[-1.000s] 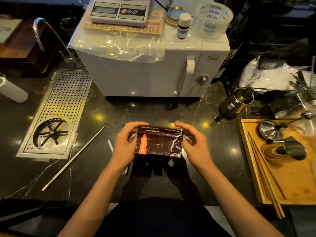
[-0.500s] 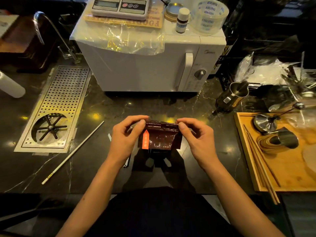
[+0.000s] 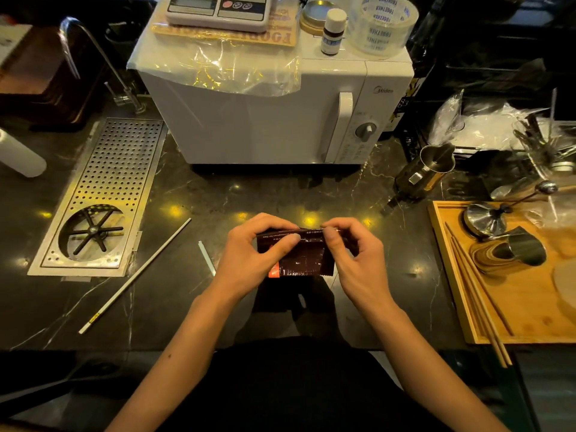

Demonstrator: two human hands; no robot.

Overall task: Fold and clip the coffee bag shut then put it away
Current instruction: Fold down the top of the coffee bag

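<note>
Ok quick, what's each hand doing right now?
Left hand: closed, pinching the folded top of the coffee bag.
Right hand: closed, pinching the same fold from the other side.

1. Both forearms are bare and reach in from six o'clock, converging toward the centre.
2. The left hand (image 3: pixel 249 257) is curled, thumb tip pressed forward at about two o'clock, fingers arched over the top, pinching closed.
3. The right hand (image 3: pixel 358 260) mirrors it, thumb pointing toward ten o'clock, fingers bent and gripping.
4. The two thumbs sit close together, not touching.
</note>
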